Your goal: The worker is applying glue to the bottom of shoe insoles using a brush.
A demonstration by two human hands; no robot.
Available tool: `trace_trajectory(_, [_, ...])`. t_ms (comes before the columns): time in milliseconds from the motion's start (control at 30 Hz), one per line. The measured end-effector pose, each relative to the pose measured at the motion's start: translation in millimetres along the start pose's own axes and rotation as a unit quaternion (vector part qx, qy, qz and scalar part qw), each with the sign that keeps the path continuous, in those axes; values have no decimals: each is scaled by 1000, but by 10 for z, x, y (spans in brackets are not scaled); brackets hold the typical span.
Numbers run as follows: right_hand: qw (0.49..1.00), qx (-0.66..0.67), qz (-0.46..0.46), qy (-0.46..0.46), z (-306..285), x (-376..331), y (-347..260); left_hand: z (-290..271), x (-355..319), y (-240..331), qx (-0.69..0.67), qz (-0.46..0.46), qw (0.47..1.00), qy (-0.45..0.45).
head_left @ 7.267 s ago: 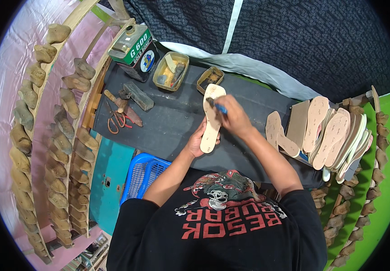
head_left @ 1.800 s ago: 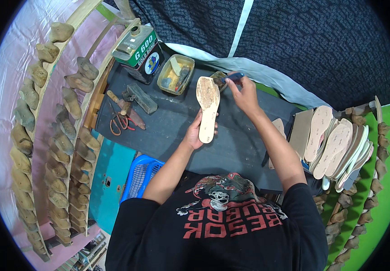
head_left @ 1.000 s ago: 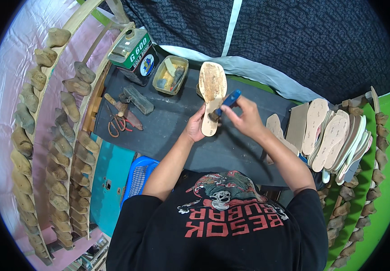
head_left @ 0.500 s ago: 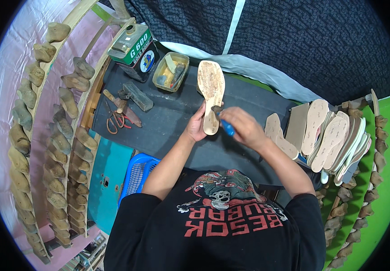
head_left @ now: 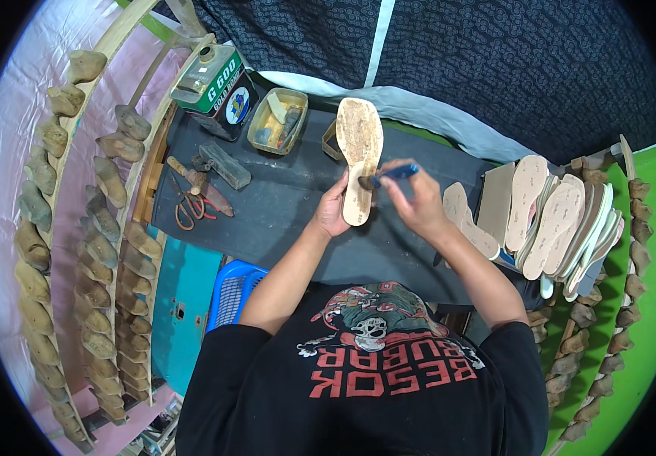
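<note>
Jutting well beyond the left grip (head_left: 333, 212) is the pale insole (head_left: 359, 156).

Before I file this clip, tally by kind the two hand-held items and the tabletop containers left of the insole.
Shoe insole: 1
Blue-handled brush: 1
Rectangular metal can: 1
Open tubs: 2 (smaller tub partly hidden)
Total: 5

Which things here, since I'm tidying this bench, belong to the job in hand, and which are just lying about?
In use:
insole, in the left hand
blue-handled brush, in the right hand, its head over the insole
probably the small box, partly hidden behind the insole

Apparently just lying about:
scissors
grey block
green-and-black can
blue basket
</note>
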State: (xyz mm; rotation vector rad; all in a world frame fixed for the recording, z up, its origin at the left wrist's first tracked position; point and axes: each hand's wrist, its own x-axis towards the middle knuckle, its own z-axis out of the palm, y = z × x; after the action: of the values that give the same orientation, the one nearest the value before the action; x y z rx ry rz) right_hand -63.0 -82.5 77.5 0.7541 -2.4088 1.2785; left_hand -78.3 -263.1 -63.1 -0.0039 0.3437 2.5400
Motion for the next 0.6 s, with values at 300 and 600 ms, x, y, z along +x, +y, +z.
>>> trace_trajectory(300, [996, 13, 42, 77, 11, 15, 172, -95, -24, -70, 28, -8, 999, -23])
trace_trajectory(600, [992, -41, -108, -51, 73, -333, -66, 69, 4, -90, 32, -14, 999, 0])
